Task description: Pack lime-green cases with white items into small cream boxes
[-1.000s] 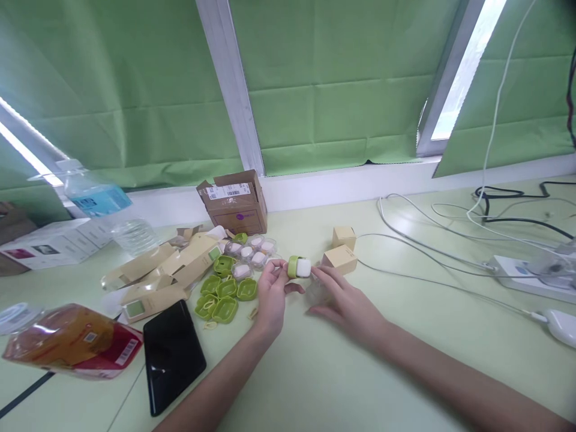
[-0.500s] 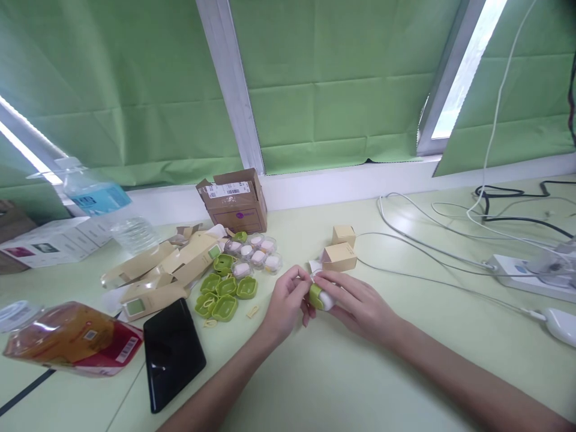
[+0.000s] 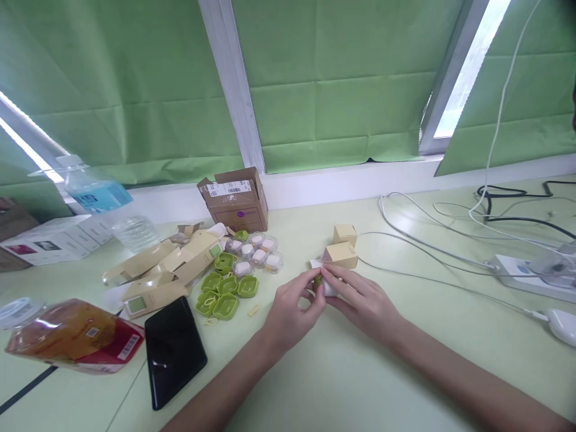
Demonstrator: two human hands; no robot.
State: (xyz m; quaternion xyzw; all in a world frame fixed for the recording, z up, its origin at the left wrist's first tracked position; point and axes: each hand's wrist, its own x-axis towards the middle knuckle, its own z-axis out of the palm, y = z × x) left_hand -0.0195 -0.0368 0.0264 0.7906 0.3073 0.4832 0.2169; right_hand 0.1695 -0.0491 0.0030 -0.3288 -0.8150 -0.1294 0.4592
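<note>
My left hand and my right hand meet over the pale green table, fingers closed together around a small green and white case, which is mostly hidden by my fingers. Just beyond them stand two small tan boxes, with a white slip beside the nearer one. To the left lie several green case shells and several clear packets with white pieces.
A black phone lies at the front left beside a bagged loaf. Flattened tan cartons, a brown shipping box and a water bottle sit behind. White cables and a power strip cross the right side.
My left hand carried the green and white case from near the packets down to the right. Both hands have now closed around it, hiding most of it.
</note>
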